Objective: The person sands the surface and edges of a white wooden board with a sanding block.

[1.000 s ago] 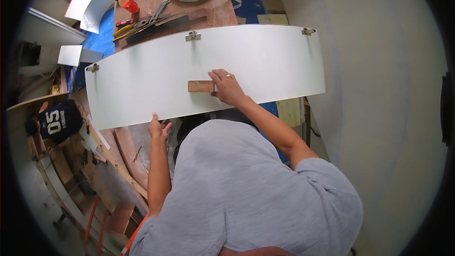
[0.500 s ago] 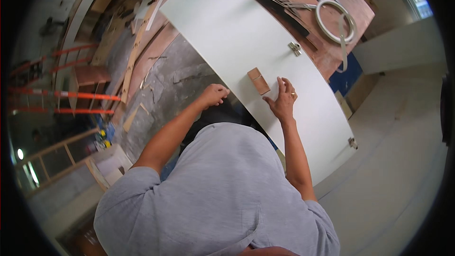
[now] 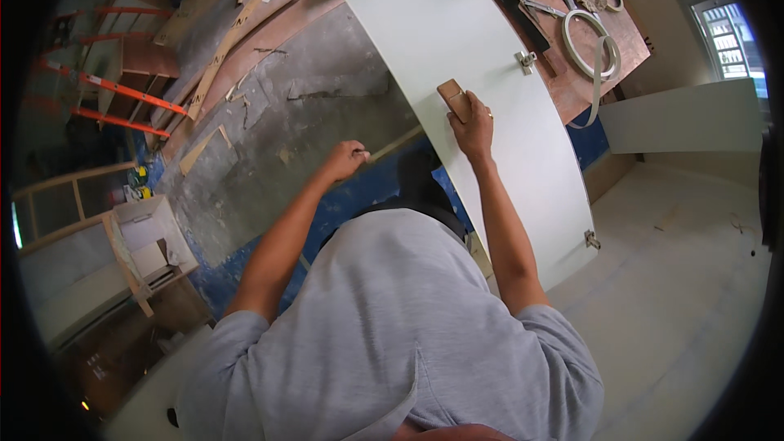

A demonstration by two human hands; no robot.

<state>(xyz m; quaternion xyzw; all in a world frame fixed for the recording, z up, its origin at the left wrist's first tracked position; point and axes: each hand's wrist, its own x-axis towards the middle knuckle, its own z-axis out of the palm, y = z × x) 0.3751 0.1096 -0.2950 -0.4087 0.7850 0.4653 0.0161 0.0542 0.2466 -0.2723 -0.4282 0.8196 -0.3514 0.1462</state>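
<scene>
Small brown wooden block in the right hand, and how I reckon it handles

So the small rectangular brown wooden block [image 3: 450, 96] is over the big white smooth-faced panel with the curved outer edge [image 3: 425, 16], roughly midway across its width. The right hand [image 3: 474, 126] has its near end, thumb on one side and fingers down the other, closed snugly with the far end poking out. Can't tell if the block is touching the panel or just above it

Left hand [image 3: 346, 160] is off to the side over the floor, fingers loosely curled. Can't see if there's anything in them

My guess: the block's light, stiff and hard to hurt, with enough grain to stay put, so holding it by the long sides makes sense. The panel looks slick, long and awkward, probably a bit bendy, and its face could scratch. I'd hold that by its edges, clear of the silver metal clips [image 3: 525, 62] on the curved side
</scene>
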